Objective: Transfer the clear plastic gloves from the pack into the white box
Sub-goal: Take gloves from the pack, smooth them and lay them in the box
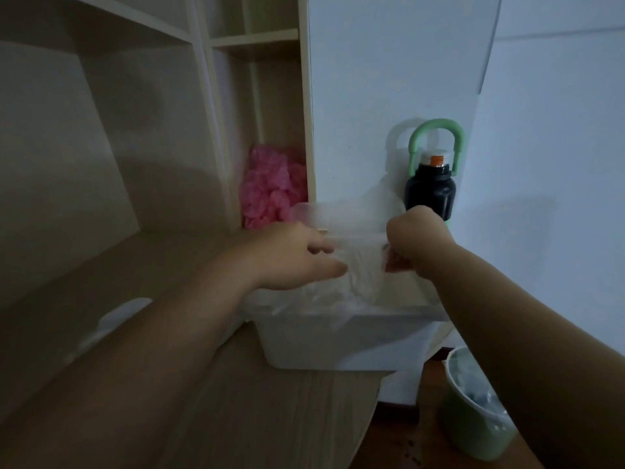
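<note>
Desk of pale wood (dim room) bears white box

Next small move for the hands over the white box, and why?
Probably pull the clear plastic gloves down with the left hand into the white plastic box: they hang bunched over its opening, while the right hand grips the reddish-printed pack above it.

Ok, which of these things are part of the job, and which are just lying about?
Job: gloves, box, left hand, right hand.
Lying about: pink bundle, bottle, green bin, shelves.
</note>
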`<control>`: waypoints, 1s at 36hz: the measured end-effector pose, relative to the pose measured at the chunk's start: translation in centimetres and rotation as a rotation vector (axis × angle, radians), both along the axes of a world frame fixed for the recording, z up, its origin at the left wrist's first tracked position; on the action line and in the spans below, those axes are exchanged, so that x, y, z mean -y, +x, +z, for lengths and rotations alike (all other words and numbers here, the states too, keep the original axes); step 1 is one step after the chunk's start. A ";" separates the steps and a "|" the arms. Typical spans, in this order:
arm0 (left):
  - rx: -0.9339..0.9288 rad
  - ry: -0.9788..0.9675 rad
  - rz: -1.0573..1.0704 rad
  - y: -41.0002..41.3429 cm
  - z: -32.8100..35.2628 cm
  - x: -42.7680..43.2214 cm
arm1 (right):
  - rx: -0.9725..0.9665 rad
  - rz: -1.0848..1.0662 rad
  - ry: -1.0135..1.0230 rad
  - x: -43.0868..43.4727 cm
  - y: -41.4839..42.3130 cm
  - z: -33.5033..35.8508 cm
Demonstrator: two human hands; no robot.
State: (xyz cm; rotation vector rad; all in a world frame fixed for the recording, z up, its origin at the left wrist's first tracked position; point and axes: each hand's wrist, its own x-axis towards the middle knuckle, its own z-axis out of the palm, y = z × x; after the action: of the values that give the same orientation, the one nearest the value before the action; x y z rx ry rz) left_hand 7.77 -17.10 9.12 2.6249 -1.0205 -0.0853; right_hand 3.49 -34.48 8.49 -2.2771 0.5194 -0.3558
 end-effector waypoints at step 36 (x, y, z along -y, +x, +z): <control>-0.273 0.522 -0.092 2.6 -3.1 2.0 | -0.672 0.472 -0.439 -0.5 1.8 -2.4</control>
State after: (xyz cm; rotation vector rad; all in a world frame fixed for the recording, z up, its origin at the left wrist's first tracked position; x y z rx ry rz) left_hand 10.36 -19.06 6.02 2.8937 -1.1371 -0.8082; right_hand 5.32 -33.93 6.08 -2.8358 0.2115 0.6086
